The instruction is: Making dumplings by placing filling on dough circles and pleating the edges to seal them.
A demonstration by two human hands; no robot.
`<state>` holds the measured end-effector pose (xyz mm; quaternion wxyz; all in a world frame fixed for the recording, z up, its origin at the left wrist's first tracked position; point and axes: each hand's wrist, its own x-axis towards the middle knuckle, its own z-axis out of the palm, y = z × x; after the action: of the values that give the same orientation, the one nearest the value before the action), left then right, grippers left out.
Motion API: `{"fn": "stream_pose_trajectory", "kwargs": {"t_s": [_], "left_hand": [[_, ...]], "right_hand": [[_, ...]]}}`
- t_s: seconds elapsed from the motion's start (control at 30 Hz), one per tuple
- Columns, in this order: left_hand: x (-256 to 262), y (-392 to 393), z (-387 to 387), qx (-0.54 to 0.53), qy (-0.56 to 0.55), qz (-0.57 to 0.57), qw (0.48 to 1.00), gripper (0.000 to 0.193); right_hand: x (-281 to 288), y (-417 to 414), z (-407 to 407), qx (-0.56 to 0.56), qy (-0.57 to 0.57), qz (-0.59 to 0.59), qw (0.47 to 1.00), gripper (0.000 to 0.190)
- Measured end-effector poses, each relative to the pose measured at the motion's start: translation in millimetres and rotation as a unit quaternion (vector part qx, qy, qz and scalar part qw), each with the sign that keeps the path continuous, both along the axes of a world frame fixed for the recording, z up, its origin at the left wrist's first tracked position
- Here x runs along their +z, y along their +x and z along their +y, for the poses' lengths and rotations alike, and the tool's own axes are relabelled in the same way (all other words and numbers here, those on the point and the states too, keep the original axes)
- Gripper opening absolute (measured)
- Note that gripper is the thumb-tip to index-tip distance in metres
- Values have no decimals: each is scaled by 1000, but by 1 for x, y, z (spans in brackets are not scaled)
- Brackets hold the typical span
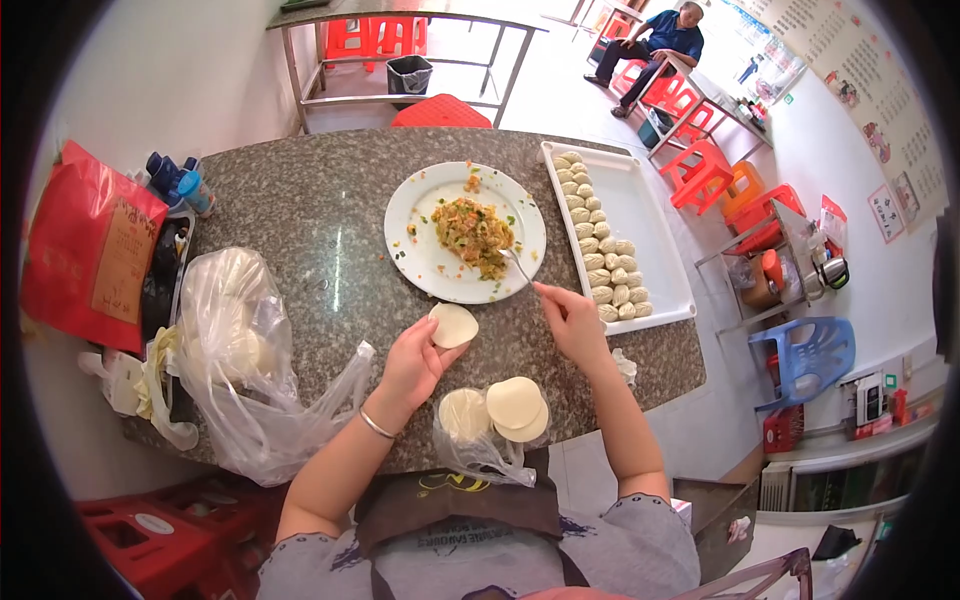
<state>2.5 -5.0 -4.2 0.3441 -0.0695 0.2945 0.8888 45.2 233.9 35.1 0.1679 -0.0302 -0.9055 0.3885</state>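
On my left hand (418,360) lies a round dumpling wrapper (455,325), held at its edge by the thumb. My right hand (574,322) grips the handle of a metal utensil (517,264), whose tip touches the chopped filling (472,232). That filling is heaped on a white plate (412,262), with bits scattered round it. To the right, rows of pleated dumplings (589,229) fill the left part of a white tray (660,247). Near my body, more wrappers (514,401) lie on a clear plastic bag (484,457), beside a stack of wrappers (463,415) in it.
A large clear plastic bag (236,352) with pale round contents lies left on the stone table (315,180). Behind it stand a red paper bag (97,247) and a blue-capped container (196,193). A crumpled tissue (624,367) is near the tray. A person (667,37) sits farther off.
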Motion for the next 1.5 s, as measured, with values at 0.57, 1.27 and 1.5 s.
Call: {"fn": "stream_pose_trajectory", "kwargs": {"t_s": [0.57,1.27,1.5], "left_hand": [[11,0,0,7,134,-20,991,41],[16,-7,-7,53,46,5,997,38],[13,-11,-11,45,-50,32,997,45]], "right_hand": [[0,28,-34,76,-120,-123,982,25],[3,16,-35,119,-163,-133,970,26],[6,22,-35,135,-153,-117,972,25]]}}
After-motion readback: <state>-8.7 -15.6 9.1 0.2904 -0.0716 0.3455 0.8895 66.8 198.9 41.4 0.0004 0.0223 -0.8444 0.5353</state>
